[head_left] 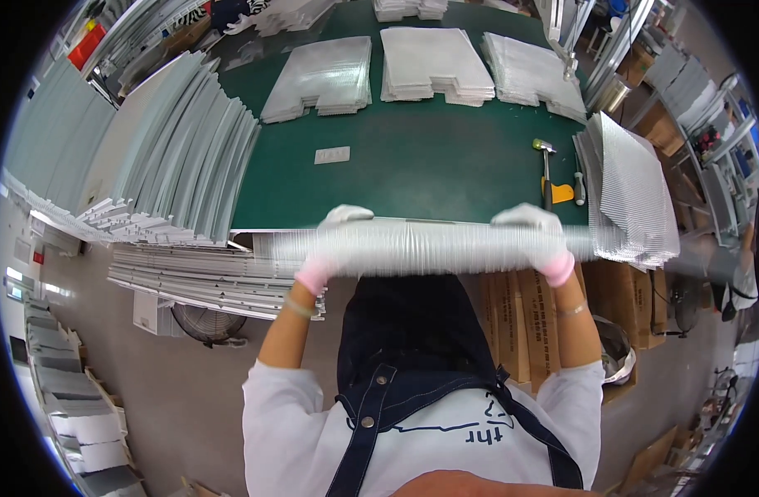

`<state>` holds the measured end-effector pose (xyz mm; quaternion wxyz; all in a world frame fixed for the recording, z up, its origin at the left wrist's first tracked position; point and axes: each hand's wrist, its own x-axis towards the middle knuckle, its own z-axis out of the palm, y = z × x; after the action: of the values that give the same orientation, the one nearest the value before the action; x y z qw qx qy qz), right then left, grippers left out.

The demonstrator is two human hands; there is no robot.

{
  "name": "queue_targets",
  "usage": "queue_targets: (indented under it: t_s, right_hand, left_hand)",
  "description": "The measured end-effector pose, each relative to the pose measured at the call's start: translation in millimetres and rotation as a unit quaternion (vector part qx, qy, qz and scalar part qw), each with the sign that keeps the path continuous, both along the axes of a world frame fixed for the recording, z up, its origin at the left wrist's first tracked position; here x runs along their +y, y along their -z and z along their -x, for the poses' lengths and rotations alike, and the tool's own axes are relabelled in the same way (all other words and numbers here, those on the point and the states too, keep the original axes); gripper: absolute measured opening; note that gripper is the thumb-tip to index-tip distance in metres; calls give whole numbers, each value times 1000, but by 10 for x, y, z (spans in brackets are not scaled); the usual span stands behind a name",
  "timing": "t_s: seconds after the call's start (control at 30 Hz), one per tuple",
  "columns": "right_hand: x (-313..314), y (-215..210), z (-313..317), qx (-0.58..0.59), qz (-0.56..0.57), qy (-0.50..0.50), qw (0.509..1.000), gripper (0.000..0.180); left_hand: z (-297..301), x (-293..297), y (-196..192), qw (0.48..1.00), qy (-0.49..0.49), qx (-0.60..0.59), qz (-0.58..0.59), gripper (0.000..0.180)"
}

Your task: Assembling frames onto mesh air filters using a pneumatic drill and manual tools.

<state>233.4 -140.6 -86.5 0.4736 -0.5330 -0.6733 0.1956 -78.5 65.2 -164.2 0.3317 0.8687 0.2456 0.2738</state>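
Observation:
A long silvery ribbed mesh sheet (429, 250) stretches across the near edge of the green worktable (313, 199), smeared by motion. My left hand (334, 240), in a white glove with a pink cuff, grips it left of the middle. Toward the other end, my right hand (532, 236), gloved the same way, is closed on it too. Both thumbs lie along the far edge, while the fingers beneath are hidden. Whether it is one sheet or several together, I cannot tell. A small pale rectangular plate (332, 155) lies beyond my left hand.
Stacks of notched mesh sheets (433, 62) line the table's back. Grey panels (176, 145) stand packed at left. A hammer (546, 170), a screwdriver (579, 184) and a mesh stack (632, 186) are at right. Cardboard boxes (520, 323) and a floor fan (207, 321) sit below.

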Motion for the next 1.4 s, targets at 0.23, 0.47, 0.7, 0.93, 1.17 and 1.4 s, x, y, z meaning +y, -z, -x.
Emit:
queue_targets:
  t_s: [0.23,0.47,0.7,0.93,1.17,1.4]
  right_hand:
    - [667,-58,-209,244,75,134,958,32]
    - [830,-192,-286,222,118,116,961,35]
    - [769,-156,-311,213,123,131,960,34]
    - [727,-222,-224,187,147,147,960,33]
    - [672,-105,-333,209,124,121,963,32]
    - [668,-199,-270,178,152,105,967,26]
  left_hand:
    - [-358,442,-140,973,-36,46,221,40]
    - [-390,424,-7,969,-11,-25,244,37]
    - [-473,279,68,960,-44,-58,269,35]
    - [-422,276,288,981,-49,-99,159,38]
    - [-485,433,-414,976,3,-91,197,56]
    - [-771,443,-1661,923,7,-326,206,30]
